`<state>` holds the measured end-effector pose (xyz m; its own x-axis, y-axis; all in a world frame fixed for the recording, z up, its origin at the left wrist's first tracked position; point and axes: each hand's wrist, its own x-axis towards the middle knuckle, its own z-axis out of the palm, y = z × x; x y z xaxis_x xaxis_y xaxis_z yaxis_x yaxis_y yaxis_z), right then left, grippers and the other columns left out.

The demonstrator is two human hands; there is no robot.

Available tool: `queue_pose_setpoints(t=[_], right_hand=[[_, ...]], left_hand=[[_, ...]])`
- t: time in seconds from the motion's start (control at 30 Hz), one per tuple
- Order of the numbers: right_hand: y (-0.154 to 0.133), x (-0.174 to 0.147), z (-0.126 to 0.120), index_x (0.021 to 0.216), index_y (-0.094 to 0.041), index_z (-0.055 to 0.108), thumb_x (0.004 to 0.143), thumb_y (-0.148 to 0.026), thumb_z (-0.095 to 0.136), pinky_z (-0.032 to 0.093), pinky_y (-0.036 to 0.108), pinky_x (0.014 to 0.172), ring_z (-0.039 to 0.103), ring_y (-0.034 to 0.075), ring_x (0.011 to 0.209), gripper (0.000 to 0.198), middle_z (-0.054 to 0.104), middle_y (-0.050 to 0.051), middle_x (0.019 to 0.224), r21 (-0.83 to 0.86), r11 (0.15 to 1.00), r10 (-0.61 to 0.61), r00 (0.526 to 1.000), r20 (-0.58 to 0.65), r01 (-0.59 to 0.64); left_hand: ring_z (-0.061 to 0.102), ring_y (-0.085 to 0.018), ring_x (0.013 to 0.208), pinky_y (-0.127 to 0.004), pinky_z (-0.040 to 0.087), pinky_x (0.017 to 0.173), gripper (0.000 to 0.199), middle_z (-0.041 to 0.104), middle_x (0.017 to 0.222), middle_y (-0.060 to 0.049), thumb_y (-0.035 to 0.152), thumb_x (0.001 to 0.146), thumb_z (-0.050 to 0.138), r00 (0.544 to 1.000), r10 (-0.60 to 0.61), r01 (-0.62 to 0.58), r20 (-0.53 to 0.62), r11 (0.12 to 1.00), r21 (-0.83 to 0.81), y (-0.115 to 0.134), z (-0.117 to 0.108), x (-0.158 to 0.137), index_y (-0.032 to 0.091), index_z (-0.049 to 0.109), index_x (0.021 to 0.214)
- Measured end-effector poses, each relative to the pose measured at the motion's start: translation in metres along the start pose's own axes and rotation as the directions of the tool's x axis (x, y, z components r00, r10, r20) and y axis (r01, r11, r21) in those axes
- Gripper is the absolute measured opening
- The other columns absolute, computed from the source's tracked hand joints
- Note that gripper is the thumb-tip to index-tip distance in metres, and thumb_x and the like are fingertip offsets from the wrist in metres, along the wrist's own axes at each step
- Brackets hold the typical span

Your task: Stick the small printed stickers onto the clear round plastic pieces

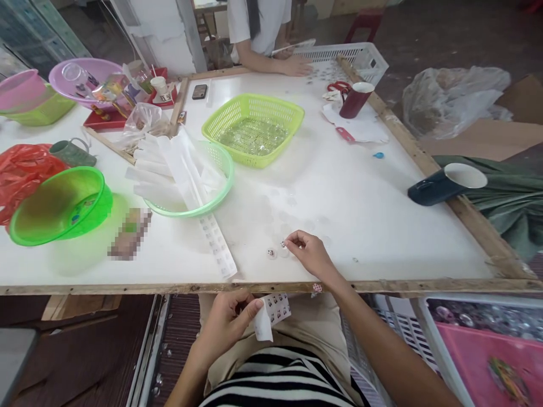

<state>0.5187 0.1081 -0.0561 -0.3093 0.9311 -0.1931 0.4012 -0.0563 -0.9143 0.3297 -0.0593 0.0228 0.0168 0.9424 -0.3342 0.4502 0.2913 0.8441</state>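
My left hand is closed on a folded sheet of small stickers, held below the table's front edge over my lap. Above the tabletop, my right hand pinches a small printed sticker between thumb and fingertips, at a clear round disc lying on the table. Whether the sticker touches the disc I cannot tell. Just left of it lies another clear disc with a printed figure on it. A strip of stickers hangs from the mint-green basket onto the table.
A yellow-green basket holds many clear pieces. Left stands a bright green basin; right, a dark mug and a red mug. A wooden rim edges the table. Across it, another person's hand rests near scattered clear pieces.
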Motion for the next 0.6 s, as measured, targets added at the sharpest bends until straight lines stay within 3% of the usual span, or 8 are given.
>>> queue_pose_setpoints(t=[0.2,0.33,0.4,0.5,0.6], right_hand=[[-0.001,0.000,0.003,0.073,-0.020,0.064,0.076,-0.028,0.057,0.044,0.028,0.064,0.061,0.016,0.068,0.011,0.067,0.002,0.071,-0.126,0.991,0.056,0.994,0.091,-0.044],[-0.007,-0.003,0.010,0.072,-0.020,0.060,0.077,-0.020,0.055,0.040,0.028,0.066,0.059,0.017,0.070,0.007,0.066,0.002,0.072,-0.262,0.965,0.043,0.995,0.087,-0.019],[-0.008,-0.004,0.014,0.081,-0.019,0.059,0.078,-0.016,0.054,0.037,0.030,0.068,0.057,0.018,0.070,0.006,0.064,0.002,0.072,-0.326,0.945,0.025,0.997,0.068,-0.001],[-0.008,-0.004,0.016,0.103,-0.018,0.056,0.079,-0.014,0.056,0.035,0.032,0.070,0.055,0.020,0.071,0.025,0.061,0.002,0.074,-0.423,0.906,-0.022,0.999,0.025,0.031],[-0.014,-0.008,0.012,0.098,-0.018,0.057,0.081,-0.017,0.058,0.036,0.034,0.075,0.056,0.021,0.078,0.017,0.061,0.004,0.084,-0.481,0.874,-0.077,0.997,0.010,0.072]], left_hand=[[0.041,-0.010,0.058,-0.024,0.027,0.055,0.042,0.046,0.058,0.003,0.045,0.094,0.050,1.000,-0.001,0.001,-0.009,1.000,-0.013,0.000,-0.001,0.001,0.016,0.049,0.063],[0.040,-0.010,0.057,-0.024,0.026,0.055,0.043,0.045,0.058,0.003,0.045,0.094,0.051,1.000,-0.002,0.001,-0.007,1.000,-0.017,0.002,-0.001,0.002,0.016,0.048,0.062],[0.040,-0.010,0.057,-0.024,0.027,0.055,0.044,0.045,0.057,0.003,0.046,0.094,0.051,1.000,-0.001,0.000,-0.011,0.999,-0.050,0.004,-0.002,0.001,0.016,0.047,0.061],[0.042,-0.010,0.056,-0.024,0.029,0.055,0.044,0.048,0.056,0.002,0.045,0.093,0.054,1.000,0.004,-0.006,-0.011,0.984,-0.179,0.002,-0.007,0.000,0.016,0.049,0.060],[0.043,-0.010,0.051,-0.024,0.030,0.053,0.043,0.050,0.052,0.002,0.047,0.091,0.056,1.000,0.008,-0.010,-0.008,0.916,-0.402,-0.007,-0.012,0.001,0.016,0.056,0.061]])
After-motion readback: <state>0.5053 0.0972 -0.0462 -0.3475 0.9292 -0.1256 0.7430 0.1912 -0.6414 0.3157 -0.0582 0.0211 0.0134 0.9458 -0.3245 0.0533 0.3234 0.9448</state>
